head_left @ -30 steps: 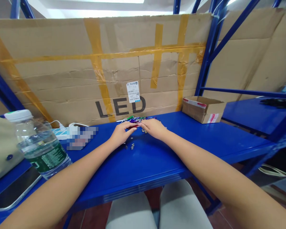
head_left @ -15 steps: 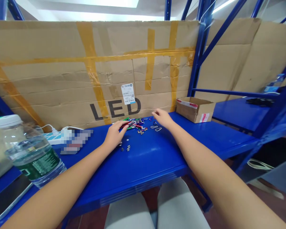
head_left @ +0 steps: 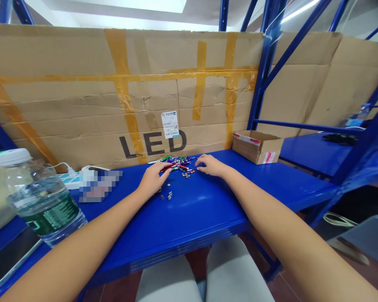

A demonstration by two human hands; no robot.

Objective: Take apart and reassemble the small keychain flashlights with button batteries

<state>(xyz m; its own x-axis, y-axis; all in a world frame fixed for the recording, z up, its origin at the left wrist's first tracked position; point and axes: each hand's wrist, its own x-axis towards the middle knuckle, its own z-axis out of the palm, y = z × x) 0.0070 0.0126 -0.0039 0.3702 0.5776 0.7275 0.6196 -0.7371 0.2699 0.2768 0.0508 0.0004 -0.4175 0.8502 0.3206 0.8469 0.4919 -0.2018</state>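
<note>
In the head view, your right hand point(head_left: 211, 165) has come down and inward since half a second ago, from near the cardboard wall point(head_left: 189, 92) to just right of the pile of coloured pieces point(head_left: 183, 160); it now covers the spot where two metal loops showed; its fingers curl downward, and you cannot tell whether they pinch anything; your left hand point(head_left: 151, 179) stays at the pile's left edge, thumb and forefinger parted beside red pieces point(head_left: 166, 168), any hold unclear; the pile lies on the blue table point(head_left: 201, 205), against the wall.
</note>
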